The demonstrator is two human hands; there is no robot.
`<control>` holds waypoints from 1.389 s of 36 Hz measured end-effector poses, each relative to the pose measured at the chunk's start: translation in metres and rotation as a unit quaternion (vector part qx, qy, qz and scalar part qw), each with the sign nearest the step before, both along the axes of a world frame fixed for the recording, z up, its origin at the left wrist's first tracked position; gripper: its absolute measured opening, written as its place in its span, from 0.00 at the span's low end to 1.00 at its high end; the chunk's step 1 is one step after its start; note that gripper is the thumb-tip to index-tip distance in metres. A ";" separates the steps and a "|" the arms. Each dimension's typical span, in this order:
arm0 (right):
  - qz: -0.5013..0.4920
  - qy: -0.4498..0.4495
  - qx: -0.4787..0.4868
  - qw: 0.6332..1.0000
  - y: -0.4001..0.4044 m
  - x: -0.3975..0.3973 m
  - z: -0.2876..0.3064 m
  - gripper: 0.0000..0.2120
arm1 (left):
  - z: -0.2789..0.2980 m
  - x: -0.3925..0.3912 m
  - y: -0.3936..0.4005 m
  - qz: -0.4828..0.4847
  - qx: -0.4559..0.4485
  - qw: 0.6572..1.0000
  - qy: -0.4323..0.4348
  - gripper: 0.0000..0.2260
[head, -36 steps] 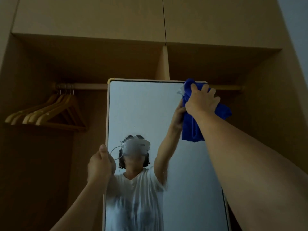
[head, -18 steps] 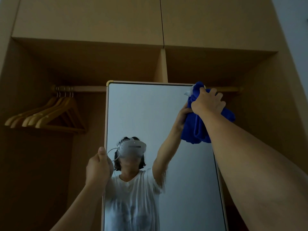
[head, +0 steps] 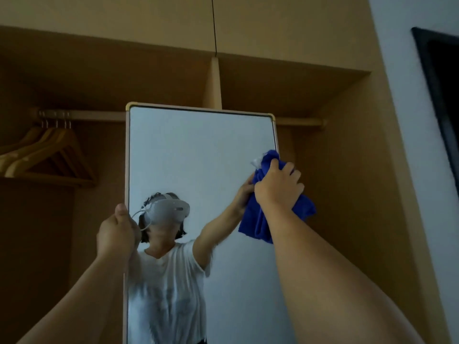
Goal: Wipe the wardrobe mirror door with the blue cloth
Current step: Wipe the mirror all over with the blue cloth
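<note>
The wardrobe mirror door (head: 198,150), tall with a pale frame, stands open in front of me. My right hand (head: 278,187) grips a bunched blue cloth (head: 255,219) and presses it on the glass by the right edge, below the top right corner. Part of the cloth hangs beneath my fist. My left hand (head: 115,234) clasps the mirror's left frame edge at mid height. The glass reflects a person in a white shirt wearing a headset.
Several wooden hangers (head: 47,155) hang on a rail (head: 82,115) inside the open wardrobe at left. Closed upper cabinet doors (head: 213,23) sit above. A wooden side panel (head: 360,170) rises at right, then a white wall with a dark frame (head: 442,100).
My right hand has slid the blue cloth down the right side of the mirror from the top corner. The view has shifted right. My left hand keeps its hold on the frame.
</note>
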State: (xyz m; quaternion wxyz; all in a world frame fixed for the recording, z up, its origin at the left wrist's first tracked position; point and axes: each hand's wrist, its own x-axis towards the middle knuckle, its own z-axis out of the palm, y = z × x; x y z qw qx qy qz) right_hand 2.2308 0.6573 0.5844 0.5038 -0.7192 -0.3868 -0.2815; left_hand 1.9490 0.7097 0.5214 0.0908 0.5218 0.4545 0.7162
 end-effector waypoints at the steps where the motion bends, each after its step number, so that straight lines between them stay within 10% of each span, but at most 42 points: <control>1: -0.002 0.007 -0.006 1.000 0.001 -0.001 -0.009 0.26 | 0.000 0.000 -0.001 0.000 -0.002 1.000 -0.002 0.24; 11: -0.018 0.022 -0.020 0.999 0.010 -0.019 -0.038 0.33 | 0.000 0.002 -0.006 -0.009 -0.001 1.000 -0.005 0.24; 20: 0.024 -0.075 0.013 0.997 0.013 -0.037 0.039 0.37 | -0.002 0.003 -0.006 -0.036 0.018 0.999 -0.021 0.25; 32: 0.031 -0.266 0.110 0.957 0.023 -0.085 -0.022 0.36 | 0.000 0.003 -0.012 -0.026 0.017 0.999 -0.013 0.24; 41: 0.043 -0.076 0.069 0.994 0.022 -0.047 0.045 0.40 | 0.001 -0.001 -0.011 -0.061 -0.014 0.998 0.002 0.27; 50: 0.005 -0.135 0.105 0.985 0.021 -0.079 0.037 0.33 | -0.002 -0.001 -0.007 -0.064 -0.004 0.998 -0.006 0.25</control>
